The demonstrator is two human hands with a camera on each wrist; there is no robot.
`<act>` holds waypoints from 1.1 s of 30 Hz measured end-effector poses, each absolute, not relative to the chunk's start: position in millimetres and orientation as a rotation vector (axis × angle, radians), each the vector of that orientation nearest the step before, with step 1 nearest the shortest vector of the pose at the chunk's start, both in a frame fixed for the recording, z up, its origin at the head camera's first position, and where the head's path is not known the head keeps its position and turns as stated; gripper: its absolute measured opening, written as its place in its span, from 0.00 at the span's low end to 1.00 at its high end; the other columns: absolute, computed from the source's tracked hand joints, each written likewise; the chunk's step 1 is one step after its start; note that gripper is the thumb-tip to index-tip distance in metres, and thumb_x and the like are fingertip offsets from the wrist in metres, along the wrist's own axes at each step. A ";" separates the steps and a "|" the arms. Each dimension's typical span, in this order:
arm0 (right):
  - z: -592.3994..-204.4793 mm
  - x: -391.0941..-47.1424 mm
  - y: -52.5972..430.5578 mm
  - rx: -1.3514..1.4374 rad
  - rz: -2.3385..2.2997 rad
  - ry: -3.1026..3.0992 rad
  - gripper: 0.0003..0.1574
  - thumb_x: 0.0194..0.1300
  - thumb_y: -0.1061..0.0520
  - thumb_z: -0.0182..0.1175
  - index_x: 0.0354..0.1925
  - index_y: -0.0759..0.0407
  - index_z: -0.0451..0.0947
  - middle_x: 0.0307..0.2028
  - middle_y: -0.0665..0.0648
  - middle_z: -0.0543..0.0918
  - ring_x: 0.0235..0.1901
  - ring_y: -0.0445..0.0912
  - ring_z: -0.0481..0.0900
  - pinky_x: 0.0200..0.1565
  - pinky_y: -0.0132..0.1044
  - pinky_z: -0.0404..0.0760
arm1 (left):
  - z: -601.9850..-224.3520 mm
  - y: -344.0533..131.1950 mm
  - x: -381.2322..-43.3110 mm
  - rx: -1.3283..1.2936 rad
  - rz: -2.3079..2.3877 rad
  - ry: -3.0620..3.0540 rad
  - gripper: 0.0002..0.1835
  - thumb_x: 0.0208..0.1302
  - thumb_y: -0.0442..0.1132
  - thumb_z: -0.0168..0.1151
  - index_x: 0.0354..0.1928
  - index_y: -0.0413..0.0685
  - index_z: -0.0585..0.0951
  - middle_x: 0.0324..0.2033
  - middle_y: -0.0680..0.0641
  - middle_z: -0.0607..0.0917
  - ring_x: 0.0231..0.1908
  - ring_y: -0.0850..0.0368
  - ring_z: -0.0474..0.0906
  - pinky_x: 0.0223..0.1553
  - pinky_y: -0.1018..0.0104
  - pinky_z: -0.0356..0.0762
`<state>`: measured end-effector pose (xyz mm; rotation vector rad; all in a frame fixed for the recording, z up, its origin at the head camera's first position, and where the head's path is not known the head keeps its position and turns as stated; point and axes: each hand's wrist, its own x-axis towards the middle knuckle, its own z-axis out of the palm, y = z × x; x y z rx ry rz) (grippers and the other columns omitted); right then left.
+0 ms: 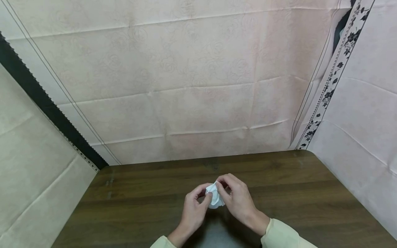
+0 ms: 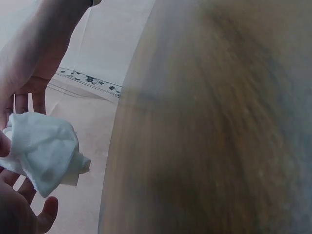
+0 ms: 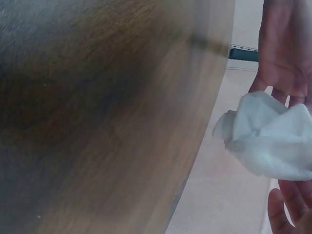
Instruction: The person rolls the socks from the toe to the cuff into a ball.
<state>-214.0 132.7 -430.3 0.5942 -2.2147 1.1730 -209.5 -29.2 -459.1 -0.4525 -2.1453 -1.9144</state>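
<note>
A small bundle of crumpled white cloth [image 1: 215,195] is held between both hands, just above the brown table. My left hand [image 1: 194,210] pinches its left side between thumb and fingers. On the upper right edge, the thumb and bent fingers of my right hand [image 1: 238,197] grip it. Seen from the left wrist, the cloth [image 2: 46,148] is folded over itself, with a short end poking out at one side. The right wrist view shows the same cloth [image 3: 270,136] with loose folds; parts of both hands are cut off there.
The wooden table [image 1: 149,199] has rounded far corners. Behind it hangs a pale, creased patterned sheet [image 1: 186,69], with more sheets at both sides. A dark strip [image 1: 52,103] runs down the left corner, a floral border [image 1: 328,93] down the right.
</note>
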 end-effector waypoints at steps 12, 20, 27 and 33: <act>-428.7 -216.2 132.4 0.567 1.146 -2.286 0.10 0.68 0.66 0.64 0.38 0.51 0.80 0.33 0.40 0.76 0.30 0.35 0.74 0.31 0.30 0.78 | -460.6 -35.3 -208.9 -0.757 -1.808 -2.226 0.13 0.70 0.30 0.61 0.53 0.44 0.85 0.46 0.49 0.86 0.47 0.55 0.81 0.48 0.59 0.80; -428.0 -214.8 128.6 0.518 1.119 -2.358 0.13 0.68 0.65 0.64 0.37 0.46 0.78 0.33 0.39 0.74 0.30 0.35 0.73 0.32 0.31 0.76 | -458.4 -41.5 -212.5 -1.030 -1.682 -2.276 0.12 0.71 0.28 0.59 0.53 0.43 0.83 0.48 0.48 0.85 0.45 0.57 0.81 0.45 0.63 0.81; -430.4 -214.7 126.8 0.541 1.057 -2.365 0.10 0.69 0.65 0.63 0.38 0.48 0.78 0.34 0.39 0.74 0.30 0.35 0.72 0.33 0.31 0.76 | -453.2 -44.5 -210.0 -1.101 -1.587 -2.408 0.11 0.75 0.30 0.54 0.53 0.43 0.82 0.49 0.50 0.82 0.47 0.58 0.78 0.47 0.66 0.79; -431.0 -215.9 129.3 0.497 1.039 -2.446 0.05 0.71 0.60 0.62 0.39 0.50 0.79 0.35 0.40 0.75 0.31 0.36 0.73 0.33 0.32 0.76 | -452.8 -45.2 -210.5 -0.958 -1.685 -2.349 0.13 0.71 0.27 0.57 0.54 0.41 0.82 0.48 0.47 0.83 0.46 0.53 0.80 0.47 0.64 0.80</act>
